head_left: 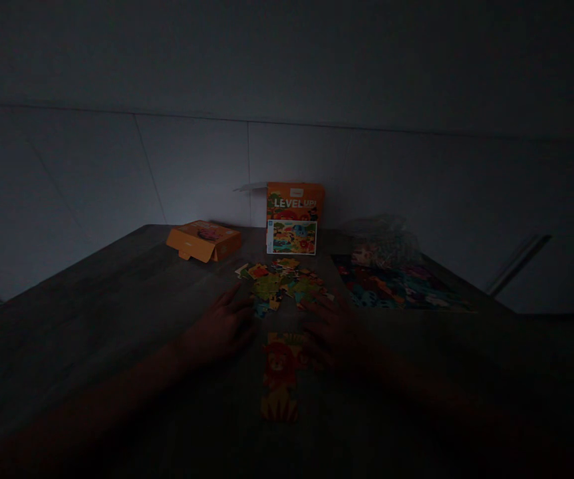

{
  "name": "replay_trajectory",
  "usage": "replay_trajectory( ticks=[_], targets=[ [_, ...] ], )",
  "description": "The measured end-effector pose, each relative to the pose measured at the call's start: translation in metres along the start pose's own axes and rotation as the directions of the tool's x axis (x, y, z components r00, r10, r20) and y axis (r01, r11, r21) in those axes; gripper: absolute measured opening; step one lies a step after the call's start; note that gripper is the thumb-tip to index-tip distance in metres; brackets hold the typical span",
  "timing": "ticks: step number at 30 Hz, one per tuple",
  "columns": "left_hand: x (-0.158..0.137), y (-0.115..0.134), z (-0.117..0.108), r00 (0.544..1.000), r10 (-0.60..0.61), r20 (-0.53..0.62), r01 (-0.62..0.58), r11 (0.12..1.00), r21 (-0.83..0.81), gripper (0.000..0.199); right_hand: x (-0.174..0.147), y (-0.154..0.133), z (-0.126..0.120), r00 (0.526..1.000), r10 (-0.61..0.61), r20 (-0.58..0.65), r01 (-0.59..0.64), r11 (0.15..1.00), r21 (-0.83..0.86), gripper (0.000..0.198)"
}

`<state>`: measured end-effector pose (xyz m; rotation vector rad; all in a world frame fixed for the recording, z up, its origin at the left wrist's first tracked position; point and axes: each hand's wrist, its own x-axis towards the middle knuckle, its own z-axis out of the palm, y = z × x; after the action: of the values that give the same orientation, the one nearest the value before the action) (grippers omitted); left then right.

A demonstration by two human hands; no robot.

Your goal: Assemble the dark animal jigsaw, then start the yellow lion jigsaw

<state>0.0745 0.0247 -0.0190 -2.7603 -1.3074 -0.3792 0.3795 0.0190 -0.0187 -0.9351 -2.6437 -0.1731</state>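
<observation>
In dim light, a loose heap of jigsaw puzzle pieces [269, 286] lies mid-table. My left hand [227, 320] rests at the heap's left edge, fingers stretched out and apart, with nothing visible in it. On the other side, my right hand [330, 330] reaches to the heap's near right edge, its fingers spread. Between the hands and closer to me is a joined puzzle section [280, 380] showing a red-maned lion. My right fingers are beside its upper right part, which they may partly cover; the darkness hides whether they touch it.
Behind the heap an orange "LEVEL UP!" box [295, 193] stands against the wall, with a picture card [292, 238] leaning on its front. An open orange carton [204, 239] lies at back left. To the right are a dark colourful puzzle sheet [396, 286] and a clear plastic bag [384, 243].
</observation>
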Motion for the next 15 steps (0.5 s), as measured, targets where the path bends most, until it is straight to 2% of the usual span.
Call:
replay_trajectory(
  ticks=[9, 13, 15],
  targets=[
    [-0.001, 0.002, -0.007, 0.999, 0.038, -0.037, -0.038, 0.999, 0.0, 0.026, 0.004, -0.007, 0.0, 0.995, 0.029, -0.097, -0.029, 1.0, 0.004, 0.014],
    [-0.003, -0.002, -0.002, 0.997, 0.052, -0.06, -0.052, 0.999, -0.009, 0.022, 0.006, -0.007, 0.002, 0.987, 0.017, -0.16, -0.015, 1.0, 0.015, 0.014],
    [-0.003, -0.006, 0.004, 0.998, 0.016, -0.064, -0.016, 1.0, -0.003, 0.02, 0.007, -0.005, 0.006, 0.983, 0.015, -0.186, -0.007, 0.999, 0.041, 0.013]
  ],
)
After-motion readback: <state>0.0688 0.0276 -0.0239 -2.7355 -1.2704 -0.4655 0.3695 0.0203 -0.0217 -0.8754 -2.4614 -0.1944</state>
